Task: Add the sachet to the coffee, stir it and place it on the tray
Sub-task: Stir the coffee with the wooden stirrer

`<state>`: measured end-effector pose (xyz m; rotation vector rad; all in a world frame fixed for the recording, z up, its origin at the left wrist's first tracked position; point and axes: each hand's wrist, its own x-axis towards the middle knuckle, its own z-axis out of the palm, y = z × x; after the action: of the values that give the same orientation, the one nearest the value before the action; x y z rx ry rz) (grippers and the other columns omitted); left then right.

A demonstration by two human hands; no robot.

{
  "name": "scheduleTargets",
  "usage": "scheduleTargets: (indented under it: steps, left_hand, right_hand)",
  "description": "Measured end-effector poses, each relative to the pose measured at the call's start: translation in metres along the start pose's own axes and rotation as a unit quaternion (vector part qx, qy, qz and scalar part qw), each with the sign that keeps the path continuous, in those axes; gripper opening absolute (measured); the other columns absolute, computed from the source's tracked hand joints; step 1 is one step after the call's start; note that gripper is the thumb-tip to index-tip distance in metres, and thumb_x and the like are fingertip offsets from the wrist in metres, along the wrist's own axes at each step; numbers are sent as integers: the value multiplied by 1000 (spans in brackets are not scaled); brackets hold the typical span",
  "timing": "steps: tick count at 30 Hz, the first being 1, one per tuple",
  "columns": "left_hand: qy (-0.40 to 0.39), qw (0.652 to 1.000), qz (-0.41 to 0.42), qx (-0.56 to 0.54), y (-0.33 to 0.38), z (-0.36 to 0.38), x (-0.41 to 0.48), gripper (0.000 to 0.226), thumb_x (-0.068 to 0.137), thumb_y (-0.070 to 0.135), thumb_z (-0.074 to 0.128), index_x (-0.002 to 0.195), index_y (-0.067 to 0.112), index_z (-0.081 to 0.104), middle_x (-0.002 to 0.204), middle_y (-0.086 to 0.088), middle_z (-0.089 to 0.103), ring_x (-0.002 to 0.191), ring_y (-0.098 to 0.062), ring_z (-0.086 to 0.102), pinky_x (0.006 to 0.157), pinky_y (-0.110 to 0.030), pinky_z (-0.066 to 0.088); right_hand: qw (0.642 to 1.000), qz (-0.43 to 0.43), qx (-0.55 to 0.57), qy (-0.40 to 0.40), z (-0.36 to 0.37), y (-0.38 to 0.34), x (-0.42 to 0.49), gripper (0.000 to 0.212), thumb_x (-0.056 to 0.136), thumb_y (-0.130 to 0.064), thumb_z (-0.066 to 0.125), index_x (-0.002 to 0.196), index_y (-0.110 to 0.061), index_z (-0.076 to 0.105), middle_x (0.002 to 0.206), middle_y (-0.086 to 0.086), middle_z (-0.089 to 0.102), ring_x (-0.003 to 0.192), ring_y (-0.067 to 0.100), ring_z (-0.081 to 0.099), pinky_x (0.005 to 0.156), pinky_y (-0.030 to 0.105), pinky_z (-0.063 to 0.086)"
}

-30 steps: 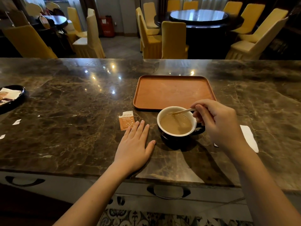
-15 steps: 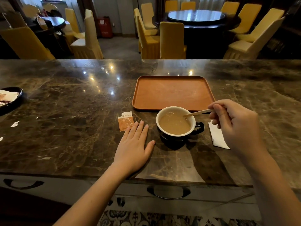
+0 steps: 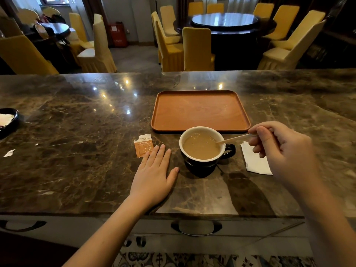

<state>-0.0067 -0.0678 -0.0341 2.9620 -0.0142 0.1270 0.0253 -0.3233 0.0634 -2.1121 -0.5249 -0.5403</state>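
A black cup with a white inside (image 3: 200,166) holds milky coffee and stands on the marble counter, just in front of the orange tray (image 3: 200,112). My right hand (image 3: 283,151) pinches a wooden stir stick (image 3: 236,139), whose tip dips into the coffee at the cup's right side. My left hand (image 3: 154,176) lies flat on the counter, fingers together, left of the cup. A torn orange sachet (image 3: 143,145) lies by my left fingertips.
A white napkin (image 3: 254,160) lies right of the cup, partly under my right hand. A black dish with papers (image 3: 9,122) sits at the far left edge. Small paper scraps (image 3: 9,152) lie on the counter. Yellow chairs and round tables stand beyond.
My right hand has drawn back to the right with the stick, which now leans from the cup's right rim instead of crossing its top. The left hand and cup have stayed put.
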Motion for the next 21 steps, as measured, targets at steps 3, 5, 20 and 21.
scheduleTargets:
  steps: [3,5,20,21]
  left_hand:
    - [-4,1000,-2,-4,0,0,0,67,86,57,9,143,23,5,155,1,-1,132,-5,-15,109,-28,-10]
    - [-6,1000,-2,-6,1,0,0,66,86,56,11,143,23,5,155,1,-1,133,-5,-13,110,-29,-10]
    - [-4,1000,-7,-4,3,-2,-1,61,92,52,16,144,22,4,155,0,-1,140,-10,-7,111,-29,-8]
    - [-5,1000,-8,-6,3,-2,-1,61,92,52,17,143,22,4,155,0,-1,140,-9,-8,111,-29,-8]
  right_hand:
    - [999,35,32,15,-4,4,-3,18,92,-17,42,90,-19,60,73,-4,65,70,14,62,55,18,51]
    - [994,72,72,31,-9,8,-4,20,93,-16,42,89,-16,61,72,0,66,68,15,62,53,16,50]
    - [991,40,-111,59,-31,48,-50,31,92,-24,40,108,-6,60,88,6,64,72,11,61,77,14,48]
    - [990,28,-131,47,-26,49,-57,32,91,-22,41,108,-3,60,90,8,65,76,16,63,79,16,48]
